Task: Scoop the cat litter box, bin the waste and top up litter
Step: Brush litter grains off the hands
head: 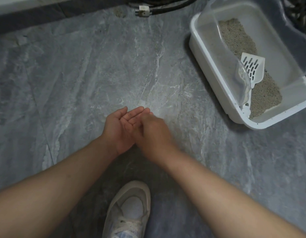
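Left hand [120,129] palm up, fingers straight, together. Right hand [153,132] laid across it, fingers hidden: cannot tell; likely brushing off grit. Litter box [215,93] at 2 o'clock, scoop [253,67] parked on litter [267,93], unheld.

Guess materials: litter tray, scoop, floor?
Tray: white moulded plastic by the look, smooth with a rolled rim, and a clear plastic hood over it. Scoop: white plastic, slotted, lying on the grey granular litter. Floor: grey veined stone or stone-look tile, slight sheen; can't tell which.
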### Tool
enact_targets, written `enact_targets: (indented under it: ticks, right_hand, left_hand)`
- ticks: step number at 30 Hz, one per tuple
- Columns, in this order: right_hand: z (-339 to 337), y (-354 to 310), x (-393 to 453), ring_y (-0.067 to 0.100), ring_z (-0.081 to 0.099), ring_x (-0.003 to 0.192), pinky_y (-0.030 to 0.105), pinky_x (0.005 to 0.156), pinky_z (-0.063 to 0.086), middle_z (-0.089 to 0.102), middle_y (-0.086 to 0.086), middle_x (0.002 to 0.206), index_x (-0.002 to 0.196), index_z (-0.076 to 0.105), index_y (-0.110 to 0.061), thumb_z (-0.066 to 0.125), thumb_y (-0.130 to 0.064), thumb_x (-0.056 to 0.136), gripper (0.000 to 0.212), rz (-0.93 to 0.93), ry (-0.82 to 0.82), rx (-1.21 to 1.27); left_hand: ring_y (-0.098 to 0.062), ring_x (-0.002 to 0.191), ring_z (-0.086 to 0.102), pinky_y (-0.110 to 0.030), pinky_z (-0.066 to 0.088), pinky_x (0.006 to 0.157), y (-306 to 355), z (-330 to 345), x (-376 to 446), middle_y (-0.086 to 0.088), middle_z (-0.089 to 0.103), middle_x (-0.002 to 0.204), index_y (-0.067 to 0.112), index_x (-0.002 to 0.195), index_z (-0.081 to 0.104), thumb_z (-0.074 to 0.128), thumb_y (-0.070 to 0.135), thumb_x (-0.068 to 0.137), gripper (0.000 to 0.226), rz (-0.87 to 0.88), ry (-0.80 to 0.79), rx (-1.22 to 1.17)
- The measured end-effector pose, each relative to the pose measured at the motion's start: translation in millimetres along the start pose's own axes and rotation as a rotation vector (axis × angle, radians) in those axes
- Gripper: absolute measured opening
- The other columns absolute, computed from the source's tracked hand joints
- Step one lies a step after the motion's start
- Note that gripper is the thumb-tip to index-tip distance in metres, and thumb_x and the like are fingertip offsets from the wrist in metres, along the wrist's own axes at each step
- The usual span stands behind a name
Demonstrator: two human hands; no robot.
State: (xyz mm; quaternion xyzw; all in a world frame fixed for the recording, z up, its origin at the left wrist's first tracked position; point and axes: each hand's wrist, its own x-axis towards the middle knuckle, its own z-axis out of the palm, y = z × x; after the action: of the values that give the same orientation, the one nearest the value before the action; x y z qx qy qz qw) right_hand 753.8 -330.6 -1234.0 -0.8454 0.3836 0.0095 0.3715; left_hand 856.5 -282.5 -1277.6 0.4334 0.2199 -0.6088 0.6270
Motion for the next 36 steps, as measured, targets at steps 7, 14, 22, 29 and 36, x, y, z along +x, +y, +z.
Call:
enact_targets:
  ticks: [7,14,22,29,36]
  right_hand:
    - [0.9,8.5,-4.2,0.025,0.060,0.085,0.036,0.074,0.047,0.065,0.010,0.091,0.093,0.071,-0.010,0.055,-0.022,0.093,0.020,-0.095,0.164,0.062]
    - [-16.5,107.7,-21.5,0.023,0.053,0.084,0.026,0.069,0.032,0.060,0.009,0.097,0.094,0.064,-0.011,0.062,-0.012,0.084,0.010,0.423,0.185,-0.094]
    - [-3.4,111.4,-2.8,0.029,0.060,0.078,0.029,0.064,0.041,0.062,0.012,0.088,0.087,0.069,-0.005,0.055,-0.009,0.090,0.015,0.325,0.180,-0.200]
    - [-3.8,102.0,-1.2,0.024,0.049,0.076,0.029,0.065,0.035,0.047,0.007,0.084,0.091,0.061,-0.003,0.048,-0.004,0.093,0.014,0.271,0.137,-0.335]
    - [-6.1,93.2,8.9,0.033,0.055,0.087,0.030,0.069,0.031,0.060,0.020,0.101,0.090,0.053,-0.005,0.046,0.000,0.088,0.009,0.270,-0.004,-0.364]
  left_hand:
    - [-0.033,0.101,0.074,-0.042,0.061,0.086,4.0,1.3,-3.2,-0.021,0.074,0.113,-0.003,0.108,0.067,0.039,0.030,0.105,0.044,0.014,-0.012,-0.025]
    - [-0.038,0.105,0.072,-0.050,0.058,0.090,10.0,-9.4,-3.5,-0.024,0.072,0.116,-0.006,0.115,0.065,0.040,0.027,0.105,0.043,0.062,0.037,-0.051]
    - [-0.038,0.106,0.072,-0.050,0.059,0.090,8.4,-14.1,-2.6,-0.024,0.072,0.116,-0.006,0.116,0.065,0.038,0.027,0.105,0.044,0.065,0.057,-0.032]
    - [-0.038,0.104,0.072,-0.050,0.059,0.089,5.8,-11.1,-3.9,-0.025,0.072,0.115,-0.007,0.115,0.065,0.038,0.028,0.105,0.045,0.053,0.048,-0.020]
    - [-0.039,0.105,0.072,-0.048,0.059,0.090,0.5,-5.4,-6.2,-0.026,0.072,0.116,-0.009,0.118,0.063,0.037,0.029,0.106,0.047,0.036,0.031,-0.008]
